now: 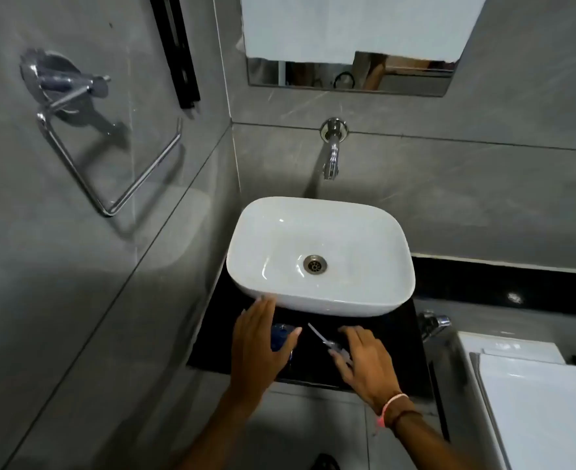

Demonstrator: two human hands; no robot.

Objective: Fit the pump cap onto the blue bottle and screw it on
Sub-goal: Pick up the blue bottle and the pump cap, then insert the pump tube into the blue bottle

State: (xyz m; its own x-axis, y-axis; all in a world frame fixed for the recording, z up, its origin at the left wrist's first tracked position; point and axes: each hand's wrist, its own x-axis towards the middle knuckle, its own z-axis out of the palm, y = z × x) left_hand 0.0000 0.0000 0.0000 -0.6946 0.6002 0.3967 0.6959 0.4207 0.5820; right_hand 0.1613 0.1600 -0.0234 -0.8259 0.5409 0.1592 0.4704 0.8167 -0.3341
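The blue bottle (281, 336) stands on the black counter (395, 337) in front of the basin, partly hidden by my left hand (257, 349). That hand hovers over the bottle with its fingers spread and its thumb on the bottle's right side, not closed around it. The pump cap (337, 349) lies on the counter to the right, its thin clear tube (314, 331) pointing up-left toward the basin. My right hand (364, 362) is just over the cap, fingers apart, with thumb and index on either side of it.
A white basin (280, 232) sits just behind the hands, with a wall tap (331, 154) above it. A grey tiled wall with a chrome towel ring (110, 164) closes the left side. A white toilet lid (537, 401) is at the lower right.
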